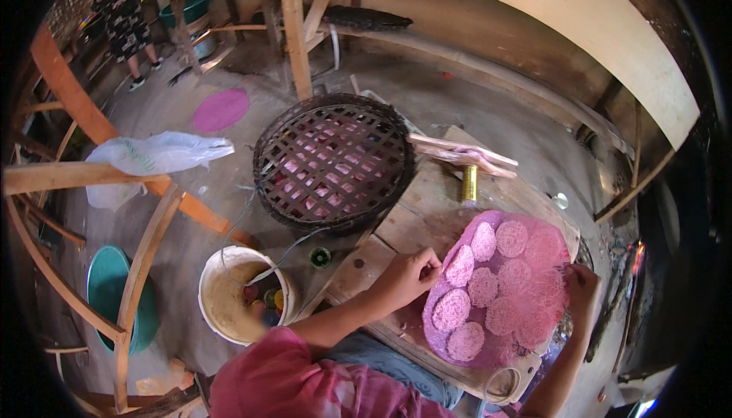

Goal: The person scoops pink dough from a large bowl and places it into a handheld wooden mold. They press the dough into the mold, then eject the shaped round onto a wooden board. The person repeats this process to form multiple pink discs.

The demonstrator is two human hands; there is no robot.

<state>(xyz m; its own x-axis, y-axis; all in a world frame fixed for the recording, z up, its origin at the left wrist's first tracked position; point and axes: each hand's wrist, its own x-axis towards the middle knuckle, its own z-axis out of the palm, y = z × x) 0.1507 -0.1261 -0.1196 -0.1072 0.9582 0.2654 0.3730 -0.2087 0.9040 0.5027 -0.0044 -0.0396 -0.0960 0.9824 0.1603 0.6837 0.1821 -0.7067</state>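
A round pink sheet (pixel 488 342) lies on a low wooden table in front of me. Several flat discs of pink noodle-like strands (pixel 451 309) rest on it, and those on its right side run together. My left hand (pixel 415 273) is at the sheet's left edge, fingers curled and pinched on its rim. On the opposite side my right hand (pixel 582 282) grips the right edge with bent fingers. A gold can (pixel 470 184) stands on the table just beyond the sheet. Near my right forearm, a clear round rim (pixel 502 384) sits at the table's near edge.
A dark woven basket with a lattice lid (pixel 332 162) covers pink pieces beyond the table. To the left stand a white bucket (pixel 217 296), a green tub (pixel 137 303) and a wooden frame (pixel 141 273) draped with a plastic bag (pixel 164 155). A person (pixel 126 17) stands far left.
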